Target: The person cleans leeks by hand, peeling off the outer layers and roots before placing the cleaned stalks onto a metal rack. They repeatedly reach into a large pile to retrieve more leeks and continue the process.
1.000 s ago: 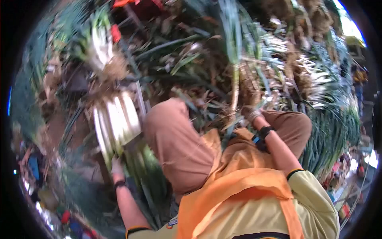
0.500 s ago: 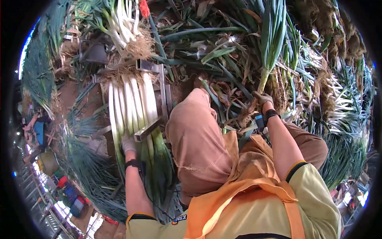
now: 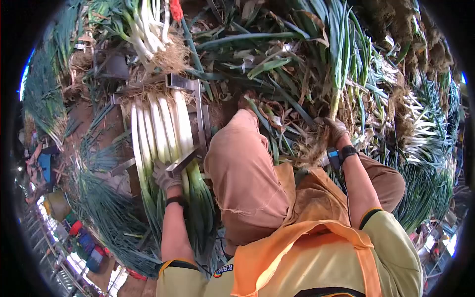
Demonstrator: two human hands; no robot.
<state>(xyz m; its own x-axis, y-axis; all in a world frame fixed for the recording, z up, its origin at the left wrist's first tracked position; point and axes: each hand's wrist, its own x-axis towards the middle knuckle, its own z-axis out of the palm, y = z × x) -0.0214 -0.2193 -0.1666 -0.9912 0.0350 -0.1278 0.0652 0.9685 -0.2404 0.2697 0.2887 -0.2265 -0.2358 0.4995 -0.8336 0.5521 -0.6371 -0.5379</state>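
Observation:
My gloved left hand (image 3: 166, 176) lies on a bundle of long green onions (image 3: 159, 126), its fingers stretched over the stalks at the lower bar. The bundle rests in a metal frame (image 3: 200, 111), white shafts side by side, roots at the top end and green leaves toward me. My right hand (image 3: 336, 132), also gloved, is closed around the root end of another green onion (image 3: 335, 101), held with its leaves pointing away from me. Dry roots and husks hang by that hand.
Stripped leaves (image 3: 277, 64) are heaped ahead of my knee (image 3: 242, 163). Another bunch of green onions (image 3: 148, 29) lies beyond the frame, near a red tie (image 3: 176, 10). More green onions are piled at right (image 3: 420, 123) and at left (image 3: 106, 213).
My left hand has moved up along the bundle, toward the lower bar, and its fingers have spread over the stalks. My right hand has shifted slightly right and down with its green onion.

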